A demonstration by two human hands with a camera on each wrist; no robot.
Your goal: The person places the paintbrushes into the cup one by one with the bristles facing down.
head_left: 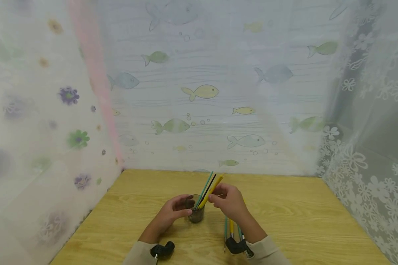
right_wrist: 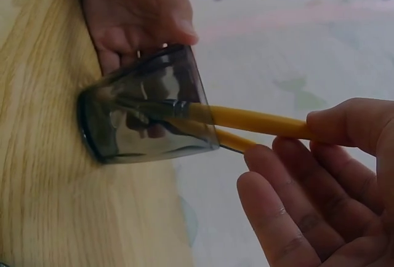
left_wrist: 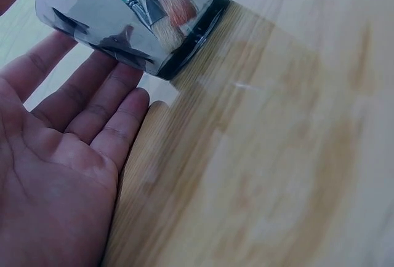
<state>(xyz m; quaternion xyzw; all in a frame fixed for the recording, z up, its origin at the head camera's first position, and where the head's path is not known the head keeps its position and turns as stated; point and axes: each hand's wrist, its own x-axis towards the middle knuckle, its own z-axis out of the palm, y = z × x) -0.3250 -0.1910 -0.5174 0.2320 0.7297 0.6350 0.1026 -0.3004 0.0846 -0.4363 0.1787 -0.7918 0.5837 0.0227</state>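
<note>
A smoky see-through cup (head_left: 196,217) stands on the wooden table, with several paintbrushes leaning in it, bristles down. My left hand (head_left: 169,212) holds the cup from the left, its fingers along the far side and the thumb at the near side. Between right thumb and fingers, my right hand (head_left: 231,202) pinches the handle of a yellow paintbrush (right_wrist: 258,121), whose lower end is inside the cup. A teal paintbrush (head_left: 204,189) and a black-handled one (head_left: 210,187) lean beside it. In the left wrist view, pale and reddish bristles (left_wrist: 177,5) show through the cup wall.
Below my right wrist, several more brushes lie on the table (head_left: 119,228), among them a teal paintbrush (head_left: 226,230) and a yellow-handled paintbrush (head_left: 231,226). Patterned curtains rise along the back (head_left: 202,73), left and right edges. Black wrist mounts (head_left: 164,250) sit on both sleeves.
</note>
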